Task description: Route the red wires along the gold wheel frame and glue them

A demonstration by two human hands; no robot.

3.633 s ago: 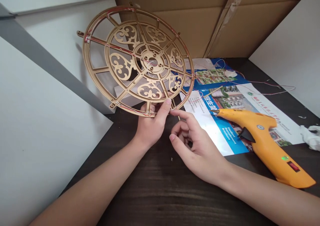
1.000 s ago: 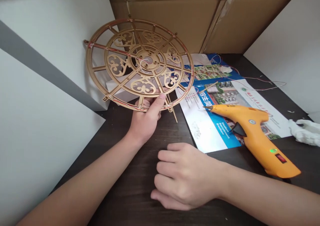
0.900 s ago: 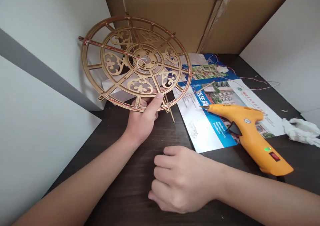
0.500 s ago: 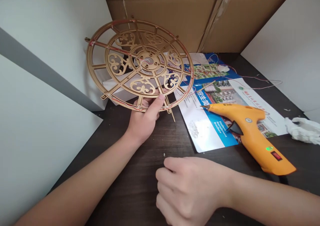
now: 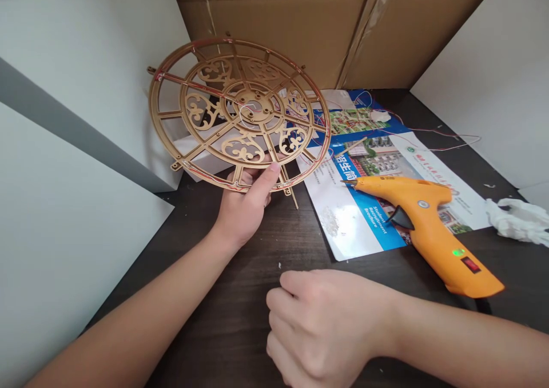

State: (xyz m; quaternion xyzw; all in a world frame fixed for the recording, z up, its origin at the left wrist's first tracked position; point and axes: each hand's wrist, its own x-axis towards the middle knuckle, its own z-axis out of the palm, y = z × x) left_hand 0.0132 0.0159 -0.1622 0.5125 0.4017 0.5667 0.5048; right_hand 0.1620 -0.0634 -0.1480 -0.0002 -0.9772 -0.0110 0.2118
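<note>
My left hand [image 5: 243, 205] is shut on the lower rim of a round gold filigree wheel [image 5: 242, 149], with the thumb on its front face. Thin red wires run along the wheel's rim and one spoke, and a thin wire loop sits at its hub. A wooden stick [image 5: 291, 192] pokes down below the rim near my thumb. My right hand [image 5: 321, 325] rests on the dark table with curled fingers, holding nothing visible. An orange hot glue gun [image 5: 422, 228] lies to its upper right on a brochure [image 5: 349, 228], untouched.
A dark wood table [image 5: 206, 331] bears the brochure, loose red wires [image 5: 446, 141] and crumpled white tissue [image 5: 517, 221]. White panels [image 5: 64, 245] stand on the left and right. A cardboard sheet [image 5: 274, 27] closes off the back.
My right hand has moved from beside the wheel's rim down onto the table, its fingers curled. The wheel stays in my left hand, and the view has shifted slightly.
</note>
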